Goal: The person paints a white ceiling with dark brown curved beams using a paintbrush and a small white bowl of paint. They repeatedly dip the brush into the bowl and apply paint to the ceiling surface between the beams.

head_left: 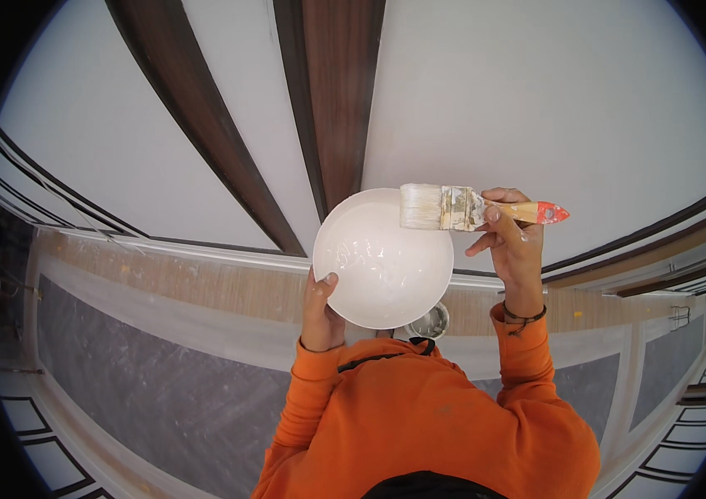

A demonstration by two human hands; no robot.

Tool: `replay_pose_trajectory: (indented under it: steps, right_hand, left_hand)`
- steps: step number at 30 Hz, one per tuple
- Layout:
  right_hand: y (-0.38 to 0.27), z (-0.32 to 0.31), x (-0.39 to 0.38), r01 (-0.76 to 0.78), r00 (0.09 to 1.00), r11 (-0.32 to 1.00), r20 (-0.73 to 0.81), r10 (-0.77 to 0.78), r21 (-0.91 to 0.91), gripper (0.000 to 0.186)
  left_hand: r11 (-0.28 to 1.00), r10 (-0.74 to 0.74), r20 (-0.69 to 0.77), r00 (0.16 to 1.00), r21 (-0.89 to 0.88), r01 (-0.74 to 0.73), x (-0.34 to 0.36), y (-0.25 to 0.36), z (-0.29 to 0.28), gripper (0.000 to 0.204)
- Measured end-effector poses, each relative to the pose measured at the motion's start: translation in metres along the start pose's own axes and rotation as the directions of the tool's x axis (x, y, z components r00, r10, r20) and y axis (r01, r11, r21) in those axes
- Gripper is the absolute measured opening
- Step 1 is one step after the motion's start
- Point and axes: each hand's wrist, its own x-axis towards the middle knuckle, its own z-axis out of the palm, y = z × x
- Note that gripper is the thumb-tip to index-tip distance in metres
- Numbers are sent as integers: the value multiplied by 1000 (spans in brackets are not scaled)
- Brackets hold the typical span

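Note:
My left hand [321, 311] grips the left rim of a white bowl [382, 274], thumb over the edge and fingers underneath. Wet white paint shines on the bowl's inside. In my right hand [517, 241] is a wide paintbrush [443, 207], held by its wooden handle with a red end. White paint coats its bristles, and its metal band is crusted with dried paint. The brush lies level over the bowl's upper right rim, bristles pointing left; whether it touches the rim I cannot tell.
Ahead stands a white wall [528, 108] with dark brown wooden trim [332, 91]. A bucket [429, 321] sits on the floor below the bowl, partly hidden. Grey covering [162, 358] with pale edges lies over part of the wood-look floor [203, 283].

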Motion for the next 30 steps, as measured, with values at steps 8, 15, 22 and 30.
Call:
replay_pose_trajectory:
  steps: [8,15,22,30]
  right_hand:
    - [12,7,2,-9,1000,999,19,9,33,29]
    - [14,7,1,-11,1000,1000,7,11,-18,30]
    - [14,5,4,-1,1000,995,-27,-2,-101,31]
    - [21,6,1,26,1000,999,16,-25,-26,33]
  left_hand:
    - [998,67,-69,995,27,-65,2,-1,-3,57]
    - [997,61,-100,993,52,-57,-2,6,2,58]
    - [996,68,-81,994,58,-64,-4,13,1,61]
    - [957,275,-237,932,158,-243,4,21,-24,61]
